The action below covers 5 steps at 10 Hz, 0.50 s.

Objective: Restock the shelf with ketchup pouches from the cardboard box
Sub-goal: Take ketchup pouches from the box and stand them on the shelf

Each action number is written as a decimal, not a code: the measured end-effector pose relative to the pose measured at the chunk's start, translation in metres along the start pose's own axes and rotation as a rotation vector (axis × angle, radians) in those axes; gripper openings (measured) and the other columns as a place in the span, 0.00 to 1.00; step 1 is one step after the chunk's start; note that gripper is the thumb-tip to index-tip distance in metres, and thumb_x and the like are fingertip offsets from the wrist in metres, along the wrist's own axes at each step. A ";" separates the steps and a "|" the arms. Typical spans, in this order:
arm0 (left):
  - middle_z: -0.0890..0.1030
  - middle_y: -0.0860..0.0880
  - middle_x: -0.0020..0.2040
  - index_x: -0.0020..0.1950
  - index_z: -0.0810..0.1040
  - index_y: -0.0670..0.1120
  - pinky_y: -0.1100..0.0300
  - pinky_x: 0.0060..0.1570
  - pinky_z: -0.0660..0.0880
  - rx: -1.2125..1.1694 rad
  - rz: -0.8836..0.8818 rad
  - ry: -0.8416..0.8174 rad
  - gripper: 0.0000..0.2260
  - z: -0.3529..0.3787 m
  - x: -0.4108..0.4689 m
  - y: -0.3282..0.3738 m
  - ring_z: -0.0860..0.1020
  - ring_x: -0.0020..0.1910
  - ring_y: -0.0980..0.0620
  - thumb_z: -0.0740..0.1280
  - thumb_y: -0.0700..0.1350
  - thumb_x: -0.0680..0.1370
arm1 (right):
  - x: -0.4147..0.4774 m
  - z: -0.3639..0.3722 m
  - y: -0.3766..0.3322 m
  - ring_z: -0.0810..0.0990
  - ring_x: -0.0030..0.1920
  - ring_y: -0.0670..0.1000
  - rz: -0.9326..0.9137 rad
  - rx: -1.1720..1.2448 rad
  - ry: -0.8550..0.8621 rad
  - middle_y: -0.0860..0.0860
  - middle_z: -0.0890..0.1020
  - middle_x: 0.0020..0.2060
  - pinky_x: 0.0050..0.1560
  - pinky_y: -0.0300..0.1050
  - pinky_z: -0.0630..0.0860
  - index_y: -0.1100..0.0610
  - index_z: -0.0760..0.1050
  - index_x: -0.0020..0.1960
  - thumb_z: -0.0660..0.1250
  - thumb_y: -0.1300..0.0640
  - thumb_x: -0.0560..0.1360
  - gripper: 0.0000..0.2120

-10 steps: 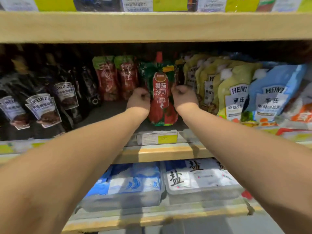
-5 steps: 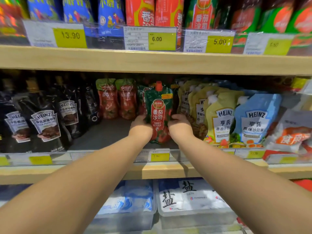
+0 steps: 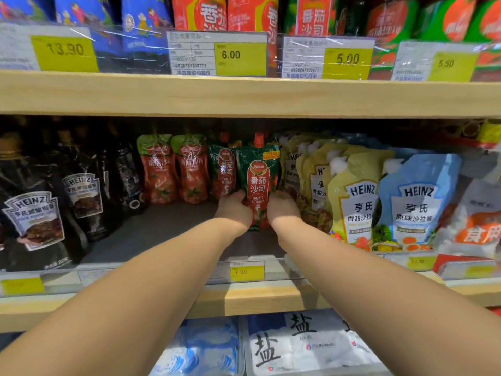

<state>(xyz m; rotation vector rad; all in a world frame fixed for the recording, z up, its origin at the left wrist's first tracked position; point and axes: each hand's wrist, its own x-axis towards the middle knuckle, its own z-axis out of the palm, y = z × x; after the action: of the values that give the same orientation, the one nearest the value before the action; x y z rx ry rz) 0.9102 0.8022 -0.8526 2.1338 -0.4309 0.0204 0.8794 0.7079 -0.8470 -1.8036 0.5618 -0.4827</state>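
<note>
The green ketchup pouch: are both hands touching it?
Touching. The head view shows the left hand and right hand pressed against the green ketchup pouch, no gap.

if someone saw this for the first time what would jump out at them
Two bare forearms reach into the middle shelf, the left hand and right hand clasping an upright green-and-red tomato ketchup pouch with a red cap. Yellow price tags line the wooden shelf edge above. Black Heinz sauce pouches stand left; yellow Heinz pouches stand right.
</note>
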 end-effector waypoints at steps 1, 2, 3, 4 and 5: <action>0.74 0.42 0.67 0.67 0.72 0.43 0.62 0.58 0.65 -0.046 0.035 -0.062 0.17 0.005 0.007 -0.002 0.71 0.65 0.42 0.59 0.39 0.78 | 0.008 0.003 0.004 0.72 0.63 0.60 -0.012 -0.189 0.034 0.61 0.74 0.63 0.60 0.46 0.69 0.64 0.70 0.64 0.50 0.57 0.81 0.18; 0.76 0.41 0.65 0.67 0.72 0.42 0.57 0.63 0.66 -0.070 0.047 -0.154 0.17 0.013 0.017 -0.003 0.73 0.64 0.42 0.58 0.39 0.78 | 0.019 0.002 0.008 0.70 0.64 0.59 -0.044 -0.293 0.012 0.61 0.73 0.64 0.57 0.42 0.63 0.66 0.70 0.63 0.50 0.60 0.81 0.17; 0.76 0.41 0.64 0.67 0.72 0.44 0.57 0.60 0.68 -0.056 0.048 -0.159 0.17 0.020 0.025 -0.002 0.73 0.63 0.43 0.58 0.41 0.78 | 0.025 -0.002 0.008 0.70 0.65 0.58 -0.052 -0.289 -0.009 0.62 0.73 0.64 0.58 0.43 0.65 0.67 0.69 0.64 0.50 0.63 0.80 0.17; 0.75 0.43 0.66 0.68 0.70 0.47 0.60 0.56 0.66 -0.008 0.029 -0.159 0.17 0.024 0.033 0.001 0.73 0.63 0.44 0.58 0.44 0.79 | 0.027 -0.005 0.007 0.71 0.65 0.59 -0.062 -0.252 -0.040 0.62 0.74 0.64 0.60 0.45 0.69 0.67 0.69 0.65 0.51 0.61 0.80 0.18; 0.71 0.44 0.70 0.71 0.66 0.49 0.57 0.63 0.66 0.049 0.012 -0.209 0.20 0.025 0.039 0.002 0.70 0.67 0.43 0.58 0.44 0.79 | 0.029 -0.002 0.006 0.72 0.63 0.59 -0.020 -0.293 -0.033 0.61 0.74 0.63 0.61 0.47 0.69 0.66 0.69 0.65 0.51 0.58 0.81 0.18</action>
<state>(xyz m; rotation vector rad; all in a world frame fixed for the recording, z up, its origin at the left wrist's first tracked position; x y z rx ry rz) 0.9426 0.7693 -0.8589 2.1901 -0.5700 -0.1888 0.9010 0.6872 -0.8511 -2.0937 0.6173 -0.3982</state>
